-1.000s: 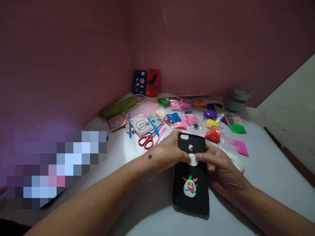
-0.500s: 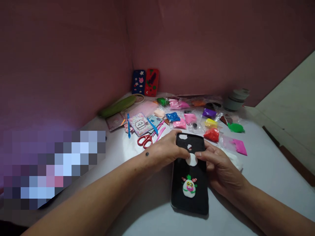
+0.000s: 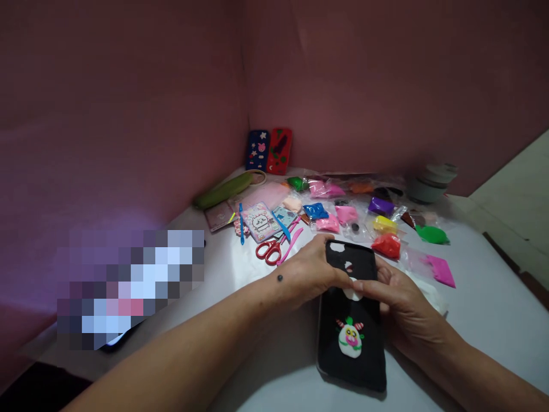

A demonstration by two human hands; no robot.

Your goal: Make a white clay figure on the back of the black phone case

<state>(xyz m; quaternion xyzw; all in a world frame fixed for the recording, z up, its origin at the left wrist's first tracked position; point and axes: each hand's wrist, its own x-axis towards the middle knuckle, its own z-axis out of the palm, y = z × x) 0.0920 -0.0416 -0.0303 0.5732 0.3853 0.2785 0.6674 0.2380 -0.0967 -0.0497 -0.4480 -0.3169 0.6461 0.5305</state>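
Behind everything, pink walls (image 3: 364, 86) meeting in a corner. In front of them, a pale counter (image 3: 274, 369), spread with craft things toward the far side. Nearest the viewer, a black phone case (image 3: 351, 309), slanted, with its upper half between both hands; contact of its lower end with the counter hard to tell. Closed on the upper left edge, the left grip (image 3: 315, 269), thumb laid over the front. Closed on the right edge, the right grip (image 3: 403, 300), thumb likewise forward, other fingers partly hidden behind.

Farther off, propped side by side at the wall, a blue case (image 3: 258, 150) and a red case (image 3: 279, 151), both decorated. Among the clear bags, a red packet (image 3: 386, 246) just beyond the phone case; left of it, scissors (image 3: 269, 252) with red handles.

Apparently done: one small white figure (image 3: 350, 340) on the lower half, complete with eyes, pink snout and striped horns. In hand: a plain white disc (image 3: 353, 293) on the upper half, under both thumb tips, firm attachment impossible to tell. Seemingly left, judging by the detailed figure: any features for the disc.
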